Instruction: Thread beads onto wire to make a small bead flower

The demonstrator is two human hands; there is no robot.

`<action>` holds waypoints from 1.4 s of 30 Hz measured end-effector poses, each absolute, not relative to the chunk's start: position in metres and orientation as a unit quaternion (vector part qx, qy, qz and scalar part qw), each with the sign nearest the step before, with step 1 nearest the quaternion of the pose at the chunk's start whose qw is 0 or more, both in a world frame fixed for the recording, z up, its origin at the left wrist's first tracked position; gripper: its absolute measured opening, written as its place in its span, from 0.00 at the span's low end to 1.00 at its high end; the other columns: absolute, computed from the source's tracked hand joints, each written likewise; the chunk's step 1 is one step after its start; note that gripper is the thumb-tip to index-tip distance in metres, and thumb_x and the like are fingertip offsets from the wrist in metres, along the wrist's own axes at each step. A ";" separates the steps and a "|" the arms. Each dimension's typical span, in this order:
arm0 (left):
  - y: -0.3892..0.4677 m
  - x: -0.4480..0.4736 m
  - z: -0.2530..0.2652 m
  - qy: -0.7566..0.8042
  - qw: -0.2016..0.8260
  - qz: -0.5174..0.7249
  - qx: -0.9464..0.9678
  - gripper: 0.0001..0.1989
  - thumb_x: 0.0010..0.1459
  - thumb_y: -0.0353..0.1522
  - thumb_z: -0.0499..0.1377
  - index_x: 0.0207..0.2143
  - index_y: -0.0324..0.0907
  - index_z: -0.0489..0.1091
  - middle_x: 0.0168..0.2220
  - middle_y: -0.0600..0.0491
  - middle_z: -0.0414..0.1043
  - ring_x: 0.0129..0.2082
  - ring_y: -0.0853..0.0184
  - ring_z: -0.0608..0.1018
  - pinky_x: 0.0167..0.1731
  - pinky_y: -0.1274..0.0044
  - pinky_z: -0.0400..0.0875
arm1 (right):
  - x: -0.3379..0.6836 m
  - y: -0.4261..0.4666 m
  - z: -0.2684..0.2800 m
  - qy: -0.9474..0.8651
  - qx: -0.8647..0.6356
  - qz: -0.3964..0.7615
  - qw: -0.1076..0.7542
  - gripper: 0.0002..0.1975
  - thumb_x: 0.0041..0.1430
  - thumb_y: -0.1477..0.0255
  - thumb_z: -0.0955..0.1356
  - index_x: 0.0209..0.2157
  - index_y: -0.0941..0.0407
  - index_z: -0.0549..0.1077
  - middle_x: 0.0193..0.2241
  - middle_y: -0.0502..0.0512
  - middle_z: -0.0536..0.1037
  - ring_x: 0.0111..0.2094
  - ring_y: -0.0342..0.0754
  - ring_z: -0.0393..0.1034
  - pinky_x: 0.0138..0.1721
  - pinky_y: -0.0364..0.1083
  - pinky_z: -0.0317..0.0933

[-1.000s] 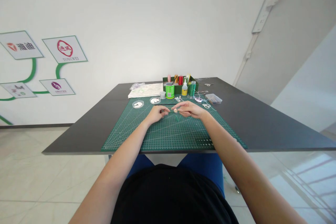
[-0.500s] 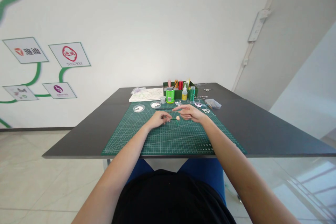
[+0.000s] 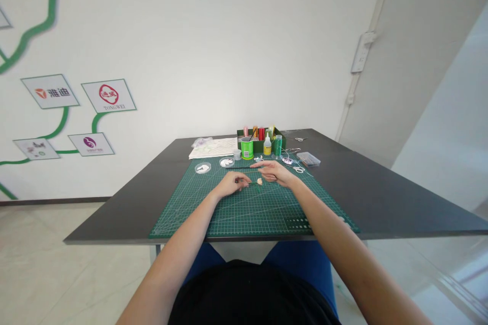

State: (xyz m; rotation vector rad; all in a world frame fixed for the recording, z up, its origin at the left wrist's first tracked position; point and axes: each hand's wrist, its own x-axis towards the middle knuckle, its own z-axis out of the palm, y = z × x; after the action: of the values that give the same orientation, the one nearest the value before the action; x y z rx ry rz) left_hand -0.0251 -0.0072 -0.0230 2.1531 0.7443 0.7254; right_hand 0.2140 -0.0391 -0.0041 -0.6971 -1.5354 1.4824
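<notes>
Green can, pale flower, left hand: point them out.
Green can [image 3: 247,149], head view: side wall.
Pale flower [image 3: 260,181], head view: petal end.
Left hand [image 3: 232,183], head view: back of it.

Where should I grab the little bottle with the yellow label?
I'd hold the bottle around its yellow label, below the narrow nozzle, since it stands upright. Come from the front: the green box is behind, with the lime-green can left and green tube right.

Two bare hands [image 3: 232,183] [image 3: 277,172]; one small green-stemmed peach flower [image 3: 260,181]; two round clear dishes [image 3: 196,169] [image 3: 221,163], 11 o'clock; one bright-green cylindrical can [image 3: 247,149]; two white-handled scissors [image 3: 299,169] [image 3: 301,139], 1 o'clock; one green gridded mat [image 3: 236,213].
</notes>
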 end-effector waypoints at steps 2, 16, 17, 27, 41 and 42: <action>-0.009 -0.026 -0.022 0.288 0.363 0.281 0.840 0.10 0.57 0.33 0.64 0.39 0.35 0.79 0.28 0.50 0.79 0.21 0.72 0.73 0.28 0.79 0.67 | 0.213 -0.038 -0.006 -0.614 -0.281 0.595 0.436 0.23 0.54 0.68 0.74 0.51 0.63 0.78 0.12 0.37 0.53 0.15 0.35 0.40 0.19 0.40 0.34; -0.004 -0.027 -0.027 0.287 0.402 0.268 0.827 0.16 0.54 0.39 0.67 0.39 0.34 0.79 0.26 0.51 0.77 0.21 0.72 0.72 0.27 0.79 0.67 | 0.207 -0.032 -0.014 -0.607 -0.308 0.587 0.438 0.25 0.53 0.67 0.74 0.52 0.63 0.77 0.12 0.37 0.52 0.15 0.35 0.39 0.19 0.41 0.33; -0.004 -0.027 -0.027 0.285 0.406 0.267 0.826 0.17 0.54 0.39 0.67 0.39 0.34 0.79 0.26 0.51 0.76 0.21 0.72 0.72 0.27 0.79 0.67 | 0.206 -0.032 -0.014 -0.608 -0.311 0.586 0.437 0.25 0.53 0.66 0.74 0.52 0.63 0.77 0.12 0.37 0.52 0.15 0.35 0.39 0.19 0.41 0.34; -0.005 -0.026 -0.029 0.284 0.436 0.268 0.811 0.19 0.53 0.41 0.68 0.40 0.34 0.79 0.28 0.50 0.78 0.21 0.74 0.72 0.26 0.80 0.66 | 0.203 -0.033 -0.012 -0.627 -0.296 0.563 0.449 0.24 0.54 0.65 0.74 0.50 0.64 0.77 0.13 0.37 0.52 0.16 0.35 0.41 0.19 0.41 0.34; -0.004 -0.022 -0.032 0.261 0.491 0.283 0.782 0.22 0.49 0.43 0.70 0.40 0.34 0.78 0.31 0.47 0.80 0.21 0.74 0.73 0.28 0.79 0.68 | 0.206 -0.026 -0.020 -0.642 -0.377 0.518 0.421 0.26 0.54 0.62 0.71 0.51 0.62 0.77 0.11 0.37 0.50 0.15 0.36 0.39 0.19 0.41 0.36; -0.005 -0.021 -0.031 0.260 0.496 0.287 0.777 0.23 0.49 0.43 0.71 0.40 0.34 0.78 0.31 0.47 0.80 0.21 0.74 0.73 0.28 0.79 0.68 | 0.206 -0.026 -0.020 -0.639 -0.389 0.516 0.418 0.25 0.54 0.62 0.71 0.50 0.62 0.77 0.11 0.37 0.50 0.15 0.36 0.39 0.19 0.41 0.36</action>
State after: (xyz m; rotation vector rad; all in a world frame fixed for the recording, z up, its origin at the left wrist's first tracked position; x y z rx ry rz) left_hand -0.0213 -0.0046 -0.0314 1.8816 0.6296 0.6961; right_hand 0.2059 -0.0258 -0.0202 -0.9752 -1.6029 1.2932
